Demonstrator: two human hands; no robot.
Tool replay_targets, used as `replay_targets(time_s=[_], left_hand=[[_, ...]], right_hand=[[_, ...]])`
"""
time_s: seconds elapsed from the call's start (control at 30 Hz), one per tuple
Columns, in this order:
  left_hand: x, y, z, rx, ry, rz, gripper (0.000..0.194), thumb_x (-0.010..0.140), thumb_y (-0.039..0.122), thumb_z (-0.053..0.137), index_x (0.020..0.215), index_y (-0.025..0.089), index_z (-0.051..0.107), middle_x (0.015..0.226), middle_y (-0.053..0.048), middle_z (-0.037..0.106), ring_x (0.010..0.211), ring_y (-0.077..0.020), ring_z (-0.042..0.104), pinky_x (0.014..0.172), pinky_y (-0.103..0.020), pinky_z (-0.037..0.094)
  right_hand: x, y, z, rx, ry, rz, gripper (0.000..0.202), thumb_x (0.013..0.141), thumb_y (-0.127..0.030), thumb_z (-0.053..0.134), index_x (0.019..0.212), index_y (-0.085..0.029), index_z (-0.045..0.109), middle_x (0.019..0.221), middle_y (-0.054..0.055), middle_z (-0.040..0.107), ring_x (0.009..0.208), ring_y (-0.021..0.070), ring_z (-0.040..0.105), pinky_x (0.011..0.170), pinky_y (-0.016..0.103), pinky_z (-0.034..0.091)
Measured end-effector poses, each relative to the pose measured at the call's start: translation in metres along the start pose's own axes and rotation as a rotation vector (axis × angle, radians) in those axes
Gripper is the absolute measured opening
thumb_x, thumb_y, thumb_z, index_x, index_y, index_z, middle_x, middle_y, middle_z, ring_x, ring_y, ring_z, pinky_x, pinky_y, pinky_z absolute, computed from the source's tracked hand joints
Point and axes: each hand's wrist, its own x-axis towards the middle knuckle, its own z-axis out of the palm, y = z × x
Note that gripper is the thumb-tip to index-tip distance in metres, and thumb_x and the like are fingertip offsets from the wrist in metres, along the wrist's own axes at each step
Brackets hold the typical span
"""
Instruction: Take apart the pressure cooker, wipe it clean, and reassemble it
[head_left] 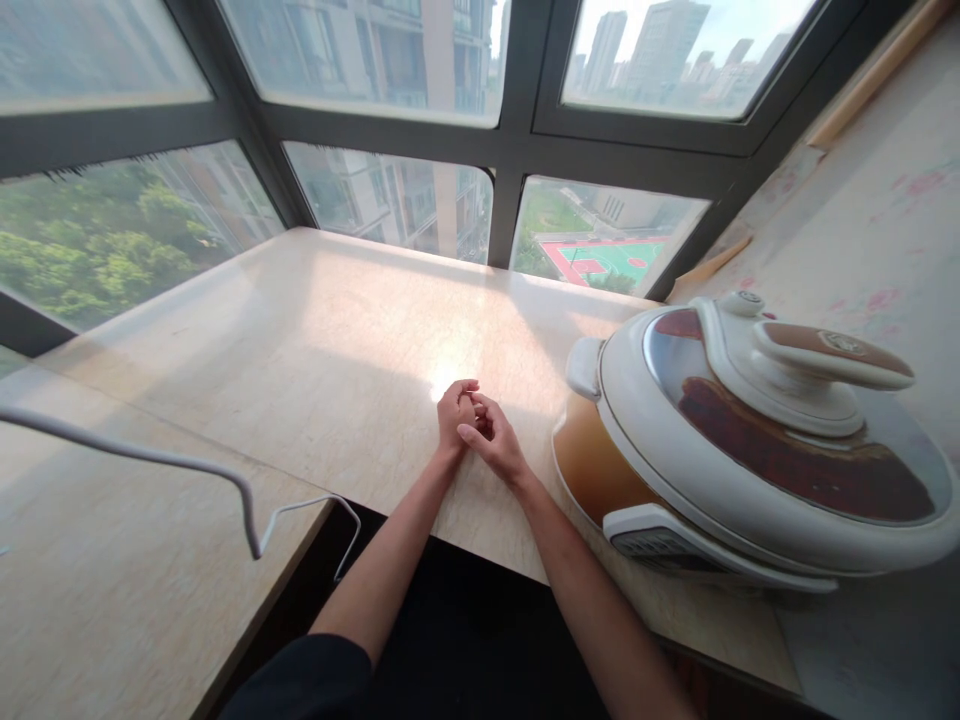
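Observation:
My left hand [454,415] and my right hand [496,440] rest together on the pale marbled counter [360,330], near its front edge. Their fingers curl and touch each other at the fingertips. Between the palms there is a small dark gap, and I cannot make out any object in it. To the right of my right hand stands a large white and brown electric cooker [622,470], its lid on.
A white cable [187,462] crosses the left side and hangs over the counter's front edge. Dark-framed windows [390,135] border the far side. A flowered wall [885,220] rises behind the cooker.

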Motion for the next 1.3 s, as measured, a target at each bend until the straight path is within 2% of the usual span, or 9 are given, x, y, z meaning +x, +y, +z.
replay_targets(time_s=[0.17, 0.27, 0.57, 0.7, 0.8, 0.9, 1.0, 1.17, 1.3], left_hand=[[-0.004, -0.002, -0.005, 0.116, 0.1, 0.014, 0.018, 0.068, 0.013, 0.044, 0.058, 0.021, 0.057, 0.064, -0.002, 0.064, 0.066, -0.0191, 0.059, 0.061, -0.031, 0.045], [-0.007, -0.001, -0.005, 0.139, 0.101, 0.003, 0.017, 0.064, 0.013, 0.045, 0.051, 0.022, 0.052, 0.053, 0.0, 0.056, 0.056, -0.0171, 0.051, 0.053, -0.029, 0.036], [-0.008, 0.001, -0.003, 0.149, 0.112, 0.011, 0.017, 0.062, 0.014, 0.045, 0.049, 0.023, 0.053, 0.052, 0.0, 0.055, 0.055, -0.0171, 0.05, 0.053, -0.03, 0.034], [-0.008, 0.0, -0.004, 0.126, 0.109, 0.008, 0.017, 0.063, 0.014, 0.045, 0.052, 0.023, 0.055, 0.054, 0.0, 0.057, 0.056, -0.0175, 0.052, 0.055, -0.03, 0.038], [-0.007, 0.0, -0.005, 0.111, 0.109, 0.013, 0.019, 0.064, 0.015, 0.044, 0.056, 0.022, 0.059, 0.057, 0.0, 0.06, 0.06, -0.0182, 0.056, 0.059, -0.03, 0.041], [-0.007, 0.0, -0.006, 0.103, 0.108, 0.034, 0.022, 0.065, 0.015, 0.043, 0.058, 0.022, 0.062, 0.06, -0.001, 0.062, 0.063, -0.0188, 0.058, 0.065, -0.031, 0.044], [-0.006, 0.001, -0.007, 0.098, 0.1, 0.047, 0.023, 0.064, 0.016, 0.042, 0.059, 0.022, 0.063, 0.059, -0.001, 0.061, 0.063, -0.019, 0.059, 0.067, -0.032, 0.045], [-0.006, 0.001, -0.008, 0.088, 0.081, 0.051, 0.022, 0.063, 0.017, 0.042, 0.06, 0.022, 0.064, 0.059, -0.001, 0.061, 0.063, -0.0192, 0.059, 0.067, -0.032, 0.045], [-0.008, 0.0, -0.009, 0.082, 0.068, 0.049, 0.023, 0.063, 0.018, 0.042, 0.061, 0.022, 0.064, 0.059, -0.001, 0.06, 0.062, -0.0187, 0.058, 0.066, -0.031, 0.045]], right_hand=[[-0.001, 0.0, 0.0, -0.119, -0.001, 0.011, 0.044, 0.082, -0.042, 0.071, 0.121, -0.022, 0.064, 0.106, 0.006, 0.073, 0.092, 0.0221, 0.068, 0.084, 0.037, 0.054], [-0.002, 0.002, -0.002, -0.068, -0.014, 0.007, 0.041, 0.083, -0.04, 0.069, 0.119, -0.023, 0.065, 0.105, 0.005, 0.073, 0.094, 0.0215, 0.068, 0.085, 0.036, 0.053], [0.001, 0.007, -0.005, 0.057, -0.021, 0.062, 0.041, 0.079, -0.027, 0.056, 0.118, -0.022, 0.065, 0.104, 0.004, 0.074, 0.093, 0.0213, 0.068, 0.08, 0.035, 0.054], [0.001, 0.002, -0.002, 0.076, -0.001, 0.066, 0.036, 0.081, -0.034, 0.059, 0.115, -0.023, 0.067, 0.107, 0.005, 0.074, 0.097, 0.0215, 0.068, 0.082, 0.034, 0.055], [0.001, -0.002, 0.0, 0.083, 0.085, 0.083, 0.03, 0.084, -0.044, 0.061, 0.104, -0.022, 0.069, 0.09, 0.003, 0.073, 0.081, 0.0193, 0.068, 0.072, 0.032, 0.056], [0.002, -0.004, -0.002, 0.077, 0.231, 0.097, 0.03, 0.083, -0.05, 0.065, 0.089, -0.021, 0.069, 0.072, 0.001, 0.069, 0.07, 0.0178, 0.066, 0.071, 0.033, 0.056], [0.003, -0.003, -0.006, 0.087, 0.305, 0.099, 0.032, 0.078, -0.052, 0.071, 0.082, -0.02, 0.07, 0.074, 0.002, 0.069, 0.071, 0.0175, 0.066, 0.073, 0.034, 0.056], [0.0, 0.001, -0.008, 0.114, 0.321, 0.057, 0.032, 0.069, -0.049, 0.079, 0.076, -0.02, 0.071, 0.089, 0.004, 0.07, 0.071, 0.0159, 0.065, 0.07, 0.032, 0.055], [-0.009, 0.001, -0.008, 0.146, 0.326, 0.101, 0.03, 0.066, -0.043, 0.081, 0.08, -0.02, 0.069, 0.077, 0.001, 0.069, 0.07, 0.0169, 0.066, 0.069, 0.032, 0.054]])
